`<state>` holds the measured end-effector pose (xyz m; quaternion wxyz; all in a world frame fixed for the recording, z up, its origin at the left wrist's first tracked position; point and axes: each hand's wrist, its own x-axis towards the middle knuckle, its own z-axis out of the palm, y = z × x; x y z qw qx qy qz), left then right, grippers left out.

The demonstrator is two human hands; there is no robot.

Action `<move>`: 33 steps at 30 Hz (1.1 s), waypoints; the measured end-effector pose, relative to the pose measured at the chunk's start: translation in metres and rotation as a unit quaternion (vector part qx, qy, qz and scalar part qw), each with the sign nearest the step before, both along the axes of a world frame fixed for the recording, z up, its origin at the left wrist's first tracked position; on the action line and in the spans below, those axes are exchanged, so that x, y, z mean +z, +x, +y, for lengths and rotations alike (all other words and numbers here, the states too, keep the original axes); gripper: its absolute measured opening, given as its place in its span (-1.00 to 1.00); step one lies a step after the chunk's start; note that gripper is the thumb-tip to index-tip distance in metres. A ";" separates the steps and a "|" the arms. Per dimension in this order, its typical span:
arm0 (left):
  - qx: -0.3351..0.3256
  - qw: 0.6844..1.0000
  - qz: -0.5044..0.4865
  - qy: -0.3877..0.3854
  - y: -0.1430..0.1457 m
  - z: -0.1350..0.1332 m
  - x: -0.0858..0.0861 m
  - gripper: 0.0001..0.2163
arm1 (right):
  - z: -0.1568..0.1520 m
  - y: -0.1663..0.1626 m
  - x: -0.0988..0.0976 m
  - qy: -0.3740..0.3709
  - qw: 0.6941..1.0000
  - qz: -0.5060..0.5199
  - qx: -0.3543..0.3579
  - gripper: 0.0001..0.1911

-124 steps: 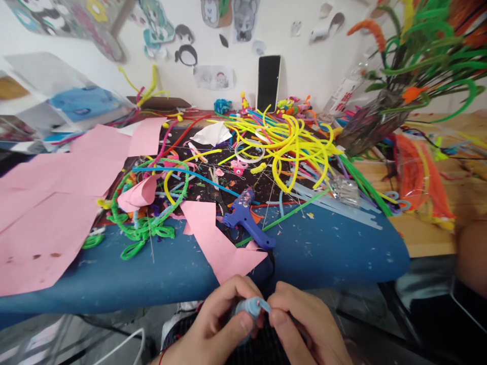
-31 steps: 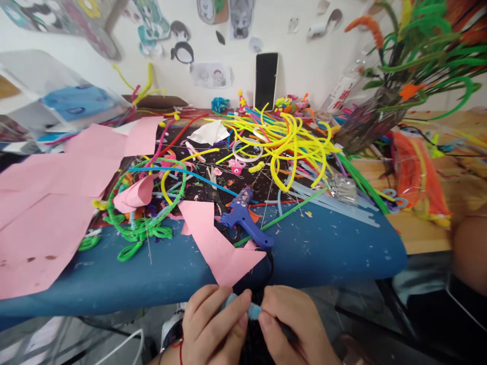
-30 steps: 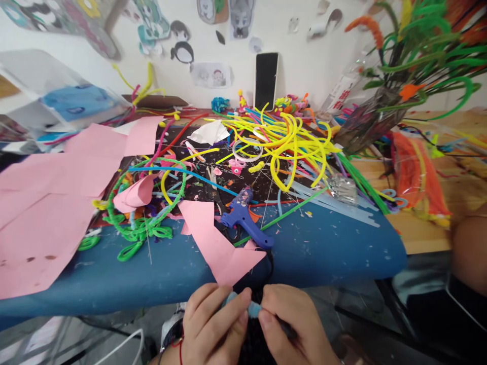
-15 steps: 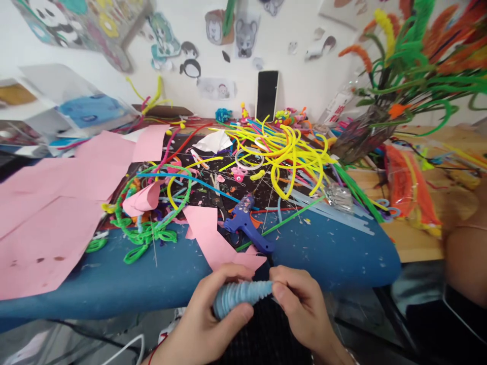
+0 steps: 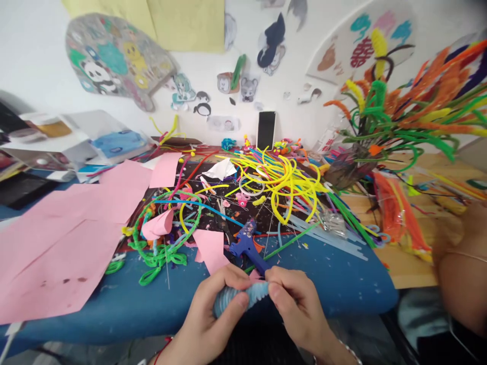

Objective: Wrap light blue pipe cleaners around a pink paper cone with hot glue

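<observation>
A light blue coil of wound pipe cleaner [image 5: 227, 299], tapering toward the right, lies across both hands above my lap. My left hand [image 5: 216, 309] is wrapped round its thick end, thumb and fingers pressing on it. My right hand [image 5: 294, 299] pinches the narrow tip between thumb and fingers. Part of the coil is hidden behind the left fingers. Just beyond the hands, on the blue table edge, are a blue hot glue gun [image 5: 249, 246] and cut pink paper [image 5: 211, 248].
Large pink sheets [image 5: 68, 238] cover the table's left. Green looped pipe cleaners [image 5: 163, 258] lie left of centre, yellow pipe cleaners [image 5: 291, 187] beyond. A phone [image 5: 266, 131] leans on the wall. At right stands a vase of pipe-cleaner stems [image 5: 350, 162], near another person's arm [image 5: 462, 268].
The view has tilted up, so the tabletop sits lower and more wall shows. My left thumb and fingers have closed further over the coil, hiding more of it. My right hand keeps its pinch.
</observation>
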<state>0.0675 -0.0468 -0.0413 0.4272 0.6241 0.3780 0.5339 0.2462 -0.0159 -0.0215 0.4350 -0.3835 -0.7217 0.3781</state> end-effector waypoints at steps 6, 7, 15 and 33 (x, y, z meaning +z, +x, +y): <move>-0.132 0.969 -0.076 -0.193 -0.014 0.021 0.021 -0.85 | 0.039 0.010 0.027 -0.054 0.988 -0.059 0.132 -0.68; -0.142 0.961 -0.091 -0.217 -0.014 0.026 0.025 -0.81 | 0.046 0.010 0.031 -0.048 0.985 -0.072 0.152 -0.68; -0.076 0.945 -0.226 -0.223 -0.006 0.047 0.029 -0.79 | 0.077 0.009 0.063 -0.050 0.961 -0.170 0.211 -0.67; 0.114 0.927 -0.249 -0.255 -0.002 0.048 0.002 -0.70 | 0.024 -0.033 -0.023 -0.167 0.983 -0.022 0.068 -0.54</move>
